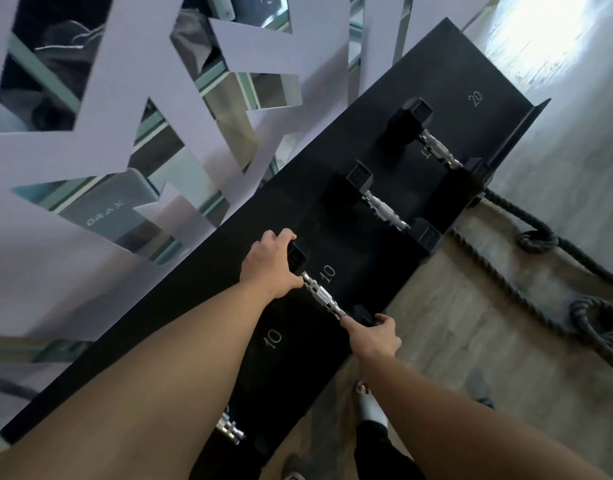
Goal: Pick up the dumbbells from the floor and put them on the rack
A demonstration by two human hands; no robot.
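A black dumbbell (323, 294) with a silver knurled handle lies across the black rack (447, 64), beside a white "10" mark. My left hand (270, 263) grips its far square head. My right hand (379, 336) holds its near head at the rack's front edge. Two more black dumbbells (384, 209) (436, 150) rest on the rack farther along, toward the "20" mark. A fourth dumbbell's silver handle (230, 427) shows below my left forearm, mostly hidden.
A thick dark battle rope (540, 237) coils on the wooden floor to the right of the rack. Behind the rack stands a mirrored wall with pale angular panels (90, 150). My foot in a white sock (369, 405) is close to the rack's front.
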